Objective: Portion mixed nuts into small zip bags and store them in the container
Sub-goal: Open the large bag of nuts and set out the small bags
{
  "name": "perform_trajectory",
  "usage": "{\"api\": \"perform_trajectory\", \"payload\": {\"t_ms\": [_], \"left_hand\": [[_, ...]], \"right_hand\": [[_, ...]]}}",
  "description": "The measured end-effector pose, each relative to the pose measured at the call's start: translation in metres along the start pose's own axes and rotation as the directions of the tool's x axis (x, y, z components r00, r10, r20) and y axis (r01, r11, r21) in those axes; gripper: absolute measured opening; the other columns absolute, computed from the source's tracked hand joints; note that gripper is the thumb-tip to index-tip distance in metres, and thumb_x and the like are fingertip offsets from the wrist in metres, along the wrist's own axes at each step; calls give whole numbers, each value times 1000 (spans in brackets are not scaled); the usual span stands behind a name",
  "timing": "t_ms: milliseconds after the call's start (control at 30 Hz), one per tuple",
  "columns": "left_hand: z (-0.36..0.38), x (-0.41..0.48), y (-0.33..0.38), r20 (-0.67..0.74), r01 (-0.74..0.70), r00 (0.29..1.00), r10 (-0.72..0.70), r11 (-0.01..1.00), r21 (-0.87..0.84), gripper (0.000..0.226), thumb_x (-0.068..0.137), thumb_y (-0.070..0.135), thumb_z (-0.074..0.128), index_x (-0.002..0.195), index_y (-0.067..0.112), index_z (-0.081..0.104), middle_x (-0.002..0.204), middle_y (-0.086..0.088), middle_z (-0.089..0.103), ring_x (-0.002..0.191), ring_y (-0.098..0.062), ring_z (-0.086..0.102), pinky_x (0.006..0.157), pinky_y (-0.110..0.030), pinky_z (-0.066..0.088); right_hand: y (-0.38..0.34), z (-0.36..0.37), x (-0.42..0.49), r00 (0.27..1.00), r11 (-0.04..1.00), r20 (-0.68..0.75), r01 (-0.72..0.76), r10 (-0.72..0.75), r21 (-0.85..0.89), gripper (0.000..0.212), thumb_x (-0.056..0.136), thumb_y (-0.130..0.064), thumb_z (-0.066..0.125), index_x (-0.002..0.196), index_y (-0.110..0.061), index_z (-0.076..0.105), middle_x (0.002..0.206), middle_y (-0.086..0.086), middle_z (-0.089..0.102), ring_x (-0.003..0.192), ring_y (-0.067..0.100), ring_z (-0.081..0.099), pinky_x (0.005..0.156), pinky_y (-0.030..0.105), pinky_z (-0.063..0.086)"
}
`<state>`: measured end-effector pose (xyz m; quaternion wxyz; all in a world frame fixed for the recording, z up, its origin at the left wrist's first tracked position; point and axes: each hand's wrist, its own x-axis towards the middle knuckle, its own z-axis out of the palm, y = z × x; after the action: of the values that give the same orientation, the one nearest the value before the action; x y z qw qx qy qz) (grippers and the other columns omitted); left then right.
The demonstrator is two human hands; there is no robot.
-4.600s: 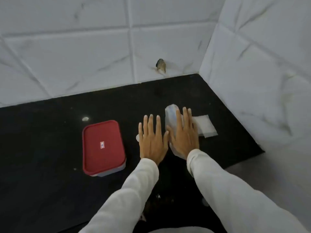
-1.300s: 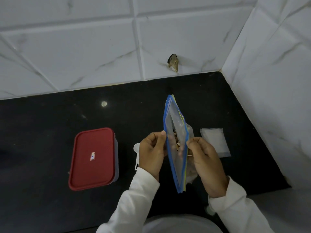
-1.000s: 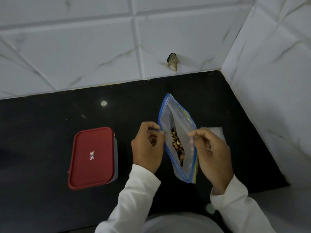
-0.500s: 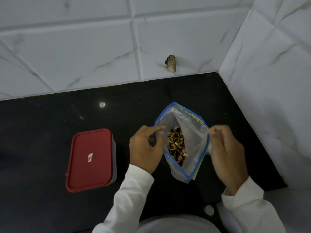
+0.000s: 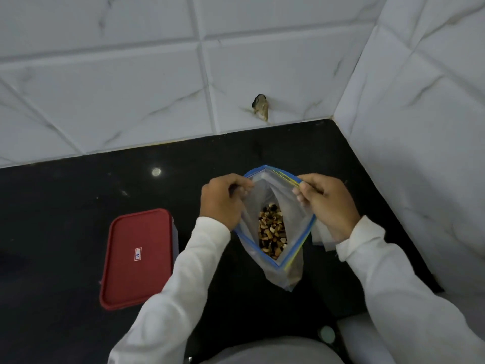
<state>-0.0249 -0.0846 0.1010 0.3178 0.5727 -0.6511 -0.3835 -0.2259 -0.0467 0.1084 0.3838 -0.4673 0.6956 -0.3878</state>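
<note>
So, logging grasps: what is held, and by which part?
Both hold the clear blue-rimmed zip bag of mixed nuts by its open rim: left hand pinches the left edge, right hand the right.

Bits you can't really make out
Small zip bags point(image 5: 321, 239) are mostly hidden behind the right hand point(image 5: 328, 203), the label point(image 5: 138, 254) on the red lid point(image 5: 136, 274) is too tiny to read, the container point(image 5: 175, 232) under it shows just a sliver of side, and the nuts point(image 5: 271, 232) in the big zip bag point(image 5: 294, 271) are too small to tell apart.
</note>
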Motion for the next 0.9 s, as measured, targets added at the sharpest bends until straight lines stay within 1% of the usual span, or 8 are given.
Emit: {"api": "perform_trajectory", "payload": {"t_ms": [67, 200, 267, 400, 500, 633, 767, 900], "left_hand": [[1, 6, -7, 126, 294, 956, -266, 845, -447, 32, 95, -7, 48, 86, 14, 69, 84, -3, 68, 75, -12, 66, 69, -21, 54], [13, 6, -17, 622, 707, 616, -484, -8, -707, 31, 94, -5, 35, 87, 12, 61, 77, -14, 69, 74, -27, 67, 75, -41, 54], [22, 8, -19, 569, 720, 627, -532, 116, -684, 29, 88, -4, 36, 89, 11, 61, 89, -15, 67, 87, -30, 63, 95, -46, 48], [22, 11, -11, 339, 481, 874, -349, 724, -495, 23, 92, 8, 50, 108, 13, 66, 110, -9, 66, 106, -29, 63, 97, -47, 51], [19, 15, -11, 233, 50, 972, -19, 991, -127, 18, 95, 30, 58, 111, 24, 64, 105, 6, 66, 99, -12, 63, 87, -31, 53], [21, 23, -11, 113, -162, 983, 145, 975, 152, 17, 96, 33, 56, 109, 29, 66, 99, 11, 66, 93, -7, 61, 83, -25, 50], [20, 32, -2, 277, 171, 954, -116, 968, -183, 25, 99, 29, 53, 91, 13, 70, 90, -1, 70, 90, -16, 65, 90, -34, 50], [24, 34, -11, 642, 743, 667, -377, 393, -541, 38, 85, 30, 69, 114, 5, 70, 120, -14, 68, 116, -29, 62, 110, -45, 41]], "right_hand": [[10, 2, 9, 949, 883, 98, -313, 298, 349, 30, 99, -1, 38, 103, -9, 67, 77, 6, 63, 65, 12, 57, 64, 22, 49], [26, 15, 9, 727, 289, 493, -660, 478, 693, 31, 79, 8, 30, 85, -6, 56, 63, 5, 39, 47, 11, 42, 50, 19, 37], [24, 19, 5, 740, 372, 460, -656, 491, 657, 33, 81, 6, 31, 80, -7, 61, 58, 7, 48, 47, 14, 48, 52, 23, 41], [15, 21, 2, 963, 946, 124, -262, 241, 190, 20, 99, -27, 49, 102, -21, 68, 100, 7, 68, 90, 20, 64, 82, 34, 50], [14, 18, 3, 953, 929, 149, 292, -263, -228, 31, 93, -46, 56, 117, -28, 61, 104, -9, 62, 94, 2, 59, 79, 19, 50], [9, 20, 16, 881, 838, 99, 471, -463, -275, 18, 95, -26, 58, 108, -17, 67, 92, -6, 67, 87, 3, 62, 74, 21, 52], [1, 20, 32, 983, 989, 182, 22, 5, -146, 21, 97, -19, 49, 91, -14, 68, 81, -5, 65, 77, 10, 61, 69, 23, 47], [-6, 21, 32, 810, 723, 484, -548, 332, 421, 26, 96, -15, 50, 85, -11, 73, 63, 4, 60, 56, 15, 57, 57, 23, 45]]}}
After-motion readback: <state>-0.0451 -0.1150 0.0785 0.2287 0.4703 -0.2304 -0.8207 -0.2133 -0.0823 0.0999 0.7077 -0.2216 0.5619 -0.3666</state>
